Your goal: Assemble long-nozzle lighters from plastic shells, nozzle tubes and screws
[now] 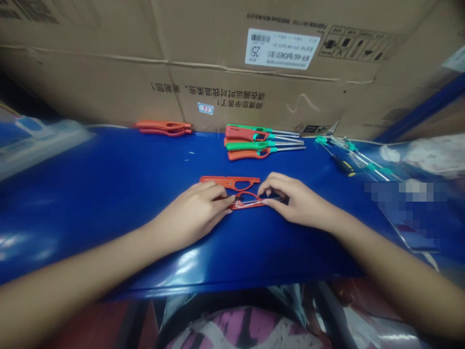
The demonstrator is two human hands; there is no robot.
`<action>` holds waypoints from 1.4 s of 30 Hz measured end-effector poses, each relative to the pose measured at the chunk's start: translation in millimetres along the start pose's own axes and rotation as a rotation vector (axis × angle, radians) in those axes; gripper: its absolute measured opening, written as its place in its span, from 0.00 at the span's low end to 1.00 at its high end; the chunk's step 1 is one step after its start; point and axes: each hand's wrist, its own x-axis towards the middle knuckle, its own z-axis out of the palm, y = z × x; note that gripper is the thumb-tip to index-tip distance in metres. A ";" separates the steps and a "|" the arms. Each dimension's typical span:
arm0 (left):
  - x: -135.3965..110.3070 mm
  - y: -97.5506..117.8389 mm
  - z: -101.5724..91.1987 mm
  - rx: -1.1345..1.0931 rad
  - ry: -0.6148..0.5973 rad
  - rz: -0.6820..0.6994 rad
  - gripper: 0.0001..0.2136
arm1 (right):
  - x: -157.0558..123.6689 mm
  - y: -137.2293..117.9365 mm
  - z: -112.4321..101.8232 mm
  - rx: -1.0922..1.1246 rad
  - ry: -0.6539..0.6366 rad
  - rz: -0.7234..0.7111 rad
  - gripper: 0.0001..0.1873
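Observation:
An orange lighter half-shell with thin white wires inside lies on the blue table between my hands. My left hand pinches its left part, fingers closed. At its right end my right hand has thumb and fingers closed around the spot where a thin metal rod leaves the shell. Just behind, a second orange half-shell lies flat, its left end close to my left fingers. My fingers cover both ends of the front shell.
Several assembled long-neck lighters in green, red and orange are stacked behind. Orange shells lie at the back left. Metal rods with teal collars and a screwdriver are at the right. A cardboard box walls off the back.

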 end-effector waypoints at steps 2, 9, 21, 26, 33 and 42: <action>-0.7 -0.4 1.0 -0.075 0.000 -0.012 0.13 | -2.1 -3.8 2.0 -0.018 -0.031 -0.033 0.10; -0.1 0.5 3.2 -0.265 -0.005 -0.059 0.13 | -4.4 -6.2 2.8 -0.006 -0.054 -0.066 0.10; -0.9 1.9 4.9 -0.295 0.005 -0.061 0.13 | -4.6 -11.5 7.6 -0.152 -0.063 -0.091 0.10; -0.2 2.7 5.7 -0.264 0.008 -0.044 0.14 | -4.3 -6.4 13.9 -0.177 -0.058 -0.107 0.11; -0.6 3.7 7.2 -0.259 0.021 -0.040 0.15 | -2.5 -7.3 17.2 -0.116 -0.071 -0.074 0.11; -1.4 4.9 8.9 -0.268 0.024 -0.059 0.14 | -2.8 -7.3 17.8 -0.088 -0.049 -0.108 0.09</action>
